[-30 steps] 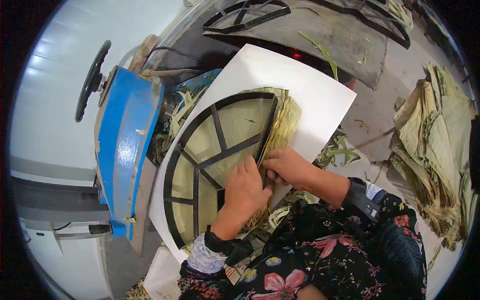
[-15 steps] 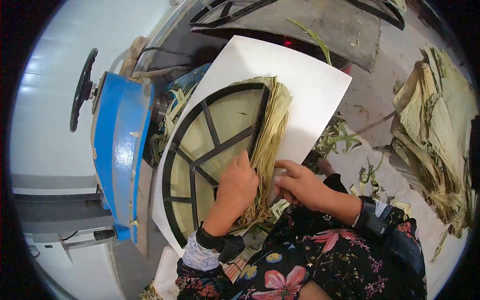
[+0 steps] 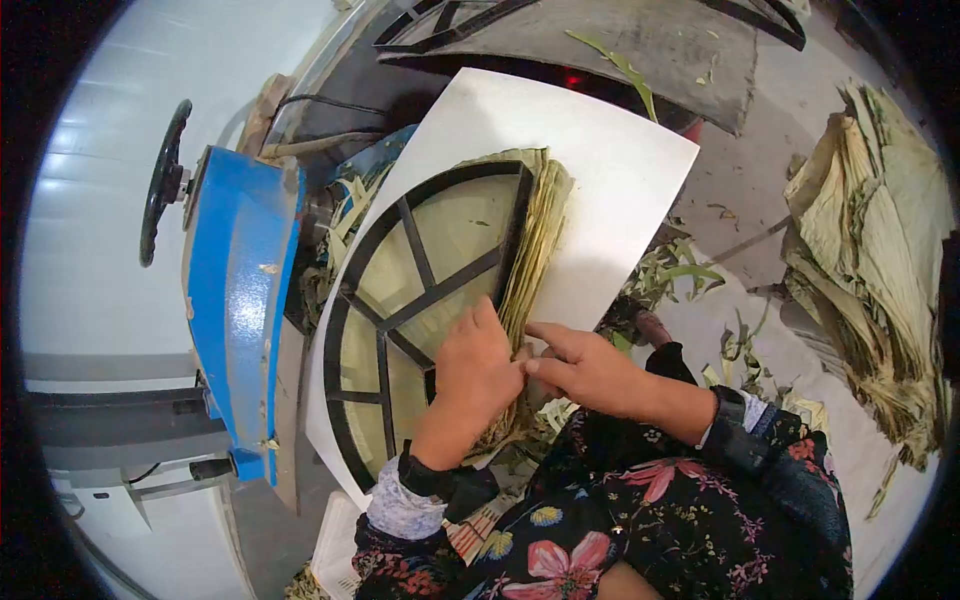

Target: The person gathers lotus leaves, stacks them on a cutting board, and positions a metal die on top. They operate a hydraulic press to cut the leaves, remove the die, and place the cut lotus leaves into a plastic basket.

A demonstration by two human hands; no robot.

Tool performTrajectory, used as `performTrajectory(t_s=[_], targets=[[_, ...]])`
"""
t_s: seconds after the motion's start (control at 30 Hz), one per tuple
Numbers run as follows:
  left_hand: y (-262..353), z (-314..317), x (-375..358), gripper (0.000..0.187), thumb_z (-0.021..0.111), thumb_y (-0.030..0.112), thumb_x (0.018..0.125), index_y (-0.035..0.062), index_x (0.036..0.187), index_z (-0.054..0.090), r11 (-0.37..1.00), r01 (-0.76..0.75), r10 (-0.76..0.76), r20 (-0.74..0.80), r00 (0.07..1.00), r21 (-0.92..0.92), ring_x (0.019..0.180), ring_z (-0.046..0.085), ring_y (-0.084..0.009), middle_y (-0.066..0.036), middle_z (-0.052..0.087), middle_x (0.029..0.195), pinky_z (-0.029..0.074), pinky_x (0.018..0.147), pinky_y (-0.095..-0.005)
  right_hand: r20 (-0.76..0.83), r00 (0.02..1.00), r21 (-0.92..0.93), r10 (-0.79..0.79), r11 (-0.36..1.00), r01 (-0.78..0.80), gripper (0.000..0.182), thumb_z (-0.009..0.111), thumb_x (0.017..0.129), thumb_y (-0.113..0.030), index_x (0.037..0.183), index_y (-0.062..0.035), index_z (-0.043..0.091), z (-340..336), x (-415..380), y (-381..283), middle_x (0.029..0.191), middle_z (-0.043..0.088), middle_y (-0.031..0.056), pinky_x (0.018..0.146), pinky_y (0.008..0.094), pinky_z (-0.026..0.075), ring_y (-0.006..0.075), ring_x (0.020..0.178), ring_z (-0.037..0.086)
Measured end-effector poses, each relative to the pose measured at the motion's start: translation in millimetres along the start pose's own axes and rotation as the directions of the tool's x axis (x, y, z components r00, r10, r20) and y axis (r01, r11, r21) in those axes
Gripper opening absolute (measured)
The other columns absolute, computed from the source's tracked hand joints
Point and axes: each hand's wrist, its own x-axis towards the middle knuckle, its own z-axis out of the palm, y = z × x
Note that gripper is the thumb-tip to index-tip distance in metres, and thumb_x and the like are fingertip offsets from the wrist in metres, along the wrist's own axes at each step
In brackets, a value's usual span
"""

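Observation:
A black half-round metal frame (image 3: pixel 424 295) with crossbars lies on top of a stack of flat dried leaves (image 3: pixel 545 225). The stack's layered edges stick out past the frame's straight side. My left hand (image 3: pixel 472 362) is closed over that straight side, knuckles up, its fingertips partly hidden. Close beside it, my right hand (image 3: pixel 590 372) has its thumb and forefinger at the edge of the leaves, with the other fingers curled under. A white board (image 3: pixel 590 170) lies beneath the stack and the frame.
On the left stands a blue machine part (image 3: pixel 235 300) with a black handwheel (image 3: pixel 167 185). A big bundle of dried leaves (image 3: pixel 870 270) lies at right. Leaf scraps (image 3: pixel 675 275) litter the floor. Another black frame (image 3: pixel 455 30) rests on a grey surface at the top.
My right hand has moved left against the leaf stack, close to my left hand. The protruding leaf edges are pressed in nearer the frame's straight side.

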Motion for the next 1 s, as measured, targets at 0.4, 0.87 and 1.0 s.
performTrajectory(t_s=[0.4, 0.87, 1.0], targets=[[-9, -2, -8, 0.037, 0.062, 0.017, 0.072, -0.005, 0.098, 0.048, 0.994, -0.05, 0.048, -0.02, 0.999, -0.095, 0.086, 0.055, -0.0416, -0.024, 0.056, 0.089, 0.045, 0.075, -0.0472, -0.01, 0.995, -0.073, 0.102, 0.992, -0.103, 0.035, 0.054, 0.089, -0.02, 0.119, -0.0028, 0.05, -16, -17, 11, 0.072, 0.058, 0.0085, 0.056, 0.0312, 0.045, 0.0173, 0.061, 0.056], [-105, -39, -145, 0.035, 0.058, 0.005, 0.08, 0.0031, 0.114, 0.055, 0.894, 0.093, -0.344, -0.538, 0.77, -0.438, 0.103, 0.055, -0.029, -0.015, 0.057, 0.112, 0.042, 0.092, -0.0356, 0.747, 0.519, -0.469, -0.415, 0.224, 0.854, 0.085, 0.073, 0.064, -0.042, 0.132, -0.0032, 0.038, 60, 17, -36, 0.129, 0.044, 0.0171, 0.1, 0.0494, 0.032, 0.0338, 0.121, 0.041], [-176, -45, -214, 0.027, 0.053, 0.001, 0.084, 0.0002, 0.111, 0.056, 0.72, 0.231, -0.674, -0.582, 0.454, -0.654, 0.103, 0.055, -0.0181, -0.01, 0.059, 0.107, 0.043, 0.09, -0.0315, 0.764, 0.562, -0.534, -0.317, 0.179, 0.826, 0.087, 0.073, 0.062, -0.045, 0.131, -0.0039, 0.04, 75, 22, -32, 0.123, 0.049, 0.0129, 0.1, 0.0468, 0.033, 0.0328, 0.117, 0.044]])
